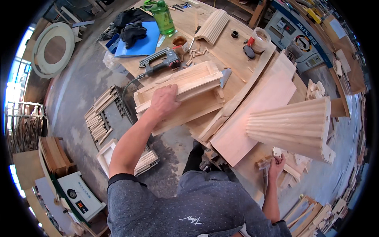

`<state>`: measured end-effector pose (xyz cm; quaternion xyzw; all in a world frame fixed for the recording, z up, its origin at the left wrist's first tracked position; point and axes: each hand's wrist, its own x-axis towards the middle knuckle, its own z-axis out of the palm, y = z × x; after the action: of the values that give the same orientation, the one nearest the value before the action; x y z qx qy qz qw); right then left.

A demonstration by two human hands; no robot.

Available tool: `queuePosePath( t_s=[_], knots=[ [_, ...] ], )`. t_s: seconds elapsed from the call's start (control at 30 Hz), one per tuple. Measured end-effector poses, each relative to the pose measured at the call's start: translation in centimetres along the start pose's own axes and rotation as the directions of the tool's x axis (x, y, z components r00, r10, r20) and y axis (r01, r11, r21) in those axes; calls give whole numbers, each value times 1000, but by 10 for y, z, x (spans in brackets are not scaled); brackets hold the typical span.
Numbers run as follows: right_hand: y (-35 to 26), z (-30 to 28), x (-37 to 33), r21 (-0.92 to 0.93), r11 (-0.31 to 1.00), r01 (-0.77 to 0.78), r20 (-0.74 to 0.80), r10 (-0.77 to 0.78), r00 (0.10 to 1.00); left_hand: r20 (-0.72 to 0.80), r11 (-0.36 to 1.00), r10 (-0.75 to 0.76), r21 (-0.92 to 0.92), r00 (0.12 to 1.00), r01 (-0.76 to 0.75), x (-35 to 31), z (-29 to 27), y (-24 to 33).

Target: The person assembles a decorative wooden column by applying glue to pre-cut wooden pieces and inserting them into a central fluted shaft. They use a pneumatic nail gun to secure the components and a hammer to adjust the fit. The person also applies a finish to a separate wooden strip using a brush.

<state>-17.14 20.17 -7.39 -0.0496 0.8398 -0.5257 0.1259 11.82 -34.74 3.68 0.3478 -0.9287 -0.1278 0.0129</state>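
Observation:
My left hand (165, 100) is closed over the long near rim of a pale wooden drawer-like box (197, 87). The box is tilted on the workbench, and a lower wooden compartment or second frame shows beneath it. Low on the right, my right hand (276, 166) has its fingers curled; what they hold, if anything, is too small to tell. Just left of it is a hammer-like tool (263, 162) with a brown head and an upright handle. Above that hand stands a fluted, tapering wooden piece (290, 124), partly over a smooth pale board (252, 114).
A nail gun (160, 63) with a hose, a glue cup (180, 44) and several dowels (193, 55) lie beyond the box. Farther back are a green bottle (162, 17), a blue folder (142, 39) and a ribbed panel (213, 27). Wooden strips (96, 120) rest on a low rack at left.

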Motion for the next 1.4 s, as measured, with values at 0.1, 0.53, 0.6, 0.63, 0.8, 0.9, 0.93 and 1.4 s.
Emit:
queuePosePath(
  t_s=[0.1, 0.53, 0.6, 0.63, 0.8, 0.9, 0.93, 1.4],
  knots=[
    [9, 0, 3, -19, 999, 30, 51, -29, 998, 14, 995, -94, -41, 996, 94, -24, -25, 6],
    [3, 45, -17, 115, 993, 39, 330, -76, 941, -102, 745, -624, -377, 775, 551, -132, -88, -46],
    [-5, 57, -28, 102, 995, -22, 356, -16, 934, -138, 722, -639, -445, 756, 529, -132, -93, -82],
    [-9, 63, -32, 85, 996, -16, 346, -14, 938, -155, 719, -669, -381, 727, 581, -124, -109, -87],
    [-20, 93, -64, -1, 1000, -26, 223, 25, 974, -270, 744, -668, -280, 693, 607, -60, -150, -183],
    [-65, 111, -96, -18, 993, -113, 214, 114, 970, -287, 753, -654, -162, 700, 638, 12, -168, -272],
    [-69, 113, -105, 5, 992, -126, 189, 123, 974, -270, 750, -655, -120, 706, 650, 40, -172, -293],
    [-157, 170, -145, -54, 932, -359, -71, 355, 932, -331, 865, -401, 170, 854, 472, 367, -183, -426]
  ],
)
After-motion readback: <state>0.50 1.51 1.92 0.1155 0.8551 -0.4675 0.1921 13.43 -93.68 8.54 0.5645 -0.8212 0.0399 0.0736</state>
